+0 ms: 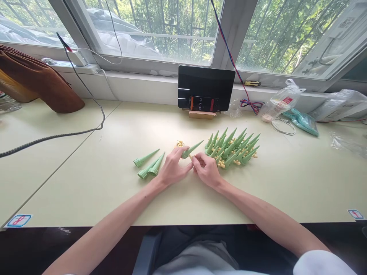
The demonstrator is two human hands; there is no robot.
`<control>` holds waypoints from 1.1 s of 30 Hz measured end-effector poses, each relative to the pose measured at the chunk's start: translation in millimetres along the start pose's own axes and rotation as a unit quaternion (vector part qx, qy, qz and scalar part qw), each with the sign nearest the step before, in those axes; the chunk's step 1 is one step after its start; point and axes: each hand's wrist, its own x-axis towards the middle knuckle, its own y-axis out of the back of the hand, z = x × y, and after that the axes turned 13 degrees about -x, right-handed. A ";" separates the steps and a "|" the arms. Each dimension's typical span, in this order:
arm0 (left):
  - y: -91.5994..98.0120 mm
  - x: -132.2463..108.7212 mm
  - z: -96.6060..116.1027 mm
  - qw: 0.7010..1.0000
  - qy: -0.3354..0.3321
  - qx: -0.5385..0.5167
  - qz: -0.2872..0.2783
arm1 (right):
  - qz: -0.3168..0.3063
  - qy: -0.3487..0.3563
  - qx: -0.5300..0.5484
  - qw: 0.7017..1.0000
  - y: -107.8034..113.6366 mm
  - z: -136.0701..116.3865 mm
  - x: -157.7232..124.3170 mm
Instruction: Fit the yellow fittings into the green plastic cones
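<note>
My left hand (175,167) is closed around the wide end of a green plastic watering spike (194,148), whose point aims up and to the right. The fingers of my right hand (207,169) pinch a small yellow valve (191,156) against the side of that spike; how far it sits in the spike is hidden. Behind my left fingers lies a little heap of yellow valves (180,143). Left of that hand are three loose green spikes (145,157) without yellow parts. To the right, rows of green spikes with yellow valves (233,147) stand close together.
A black tablet (206,86) leans at the back, with a phone (203,104) showing a timer before it. A black cable (57,136) crosses the left side. Plastic bags (283,101) and a teal item (303,121) lie back right. A brown bag (43,82) is back left.
</note>
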 end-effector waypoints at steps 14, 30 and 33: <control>0.0 0.9 1.0 1.000 -0.001 -0.007 -0.001 | -0.037 0.001 0.017 0.999 0.0 6.0 0.6; -0.6 0.2 1.8 1.000 -0.014 -0.011 0.007 | -0.045 -0.014 0.022 0.999 1.2 4.2 0.9; 0.2 1.1 3.6 1.000 -0.014 -0.020 0.005 | -0.049 -0.019 0.028 0.998 1.9 2.9 0.9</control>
